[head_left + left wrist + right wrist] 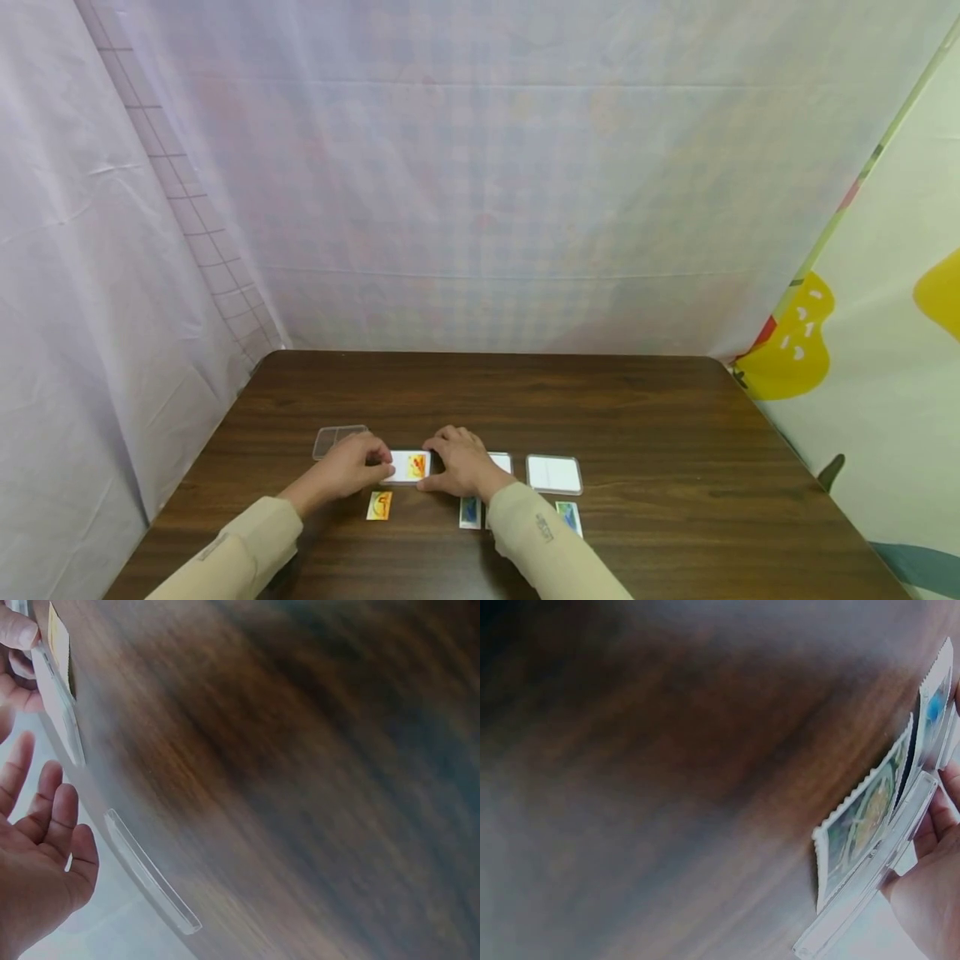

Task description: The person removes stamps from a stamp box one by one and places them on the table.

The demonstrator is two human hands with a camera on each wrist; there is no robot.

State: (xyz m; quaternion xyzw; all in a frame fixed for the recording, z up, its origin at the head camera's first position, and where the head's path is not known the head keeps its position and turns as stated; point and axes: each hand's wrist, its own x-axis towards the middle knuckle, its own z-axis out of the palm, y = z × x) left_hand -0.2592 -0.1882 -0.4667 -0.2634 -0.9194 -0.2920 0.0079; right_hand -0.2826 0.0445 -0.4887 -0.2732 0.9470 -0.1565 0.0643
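A flat clear case (399, 479) with a white insert lies between the hands, an orange-yellow stamp (417, 466) at its right end. My right hand (463, 462) grips the case's right end, thumb at the near corner, fingers at the far side. At the left end is my left hand (348, 465), thumb and index finger close together over the edge; whether they pinch anything is hidden. Its other fingers (56, 810) curl loosely in the left wrist view. Just in front of the case lies another orange-yellow stamp (380, 505).
A clear lid (330, 439) lies partly behind the left hand. Right of the hands stand two more white-filled cases, one partly covered (501, 461) and one in full view (555, 474). Blue-green stamps (470, 513) lie before them, one (568, 517) farther right. The right sleeve hides part of this row.
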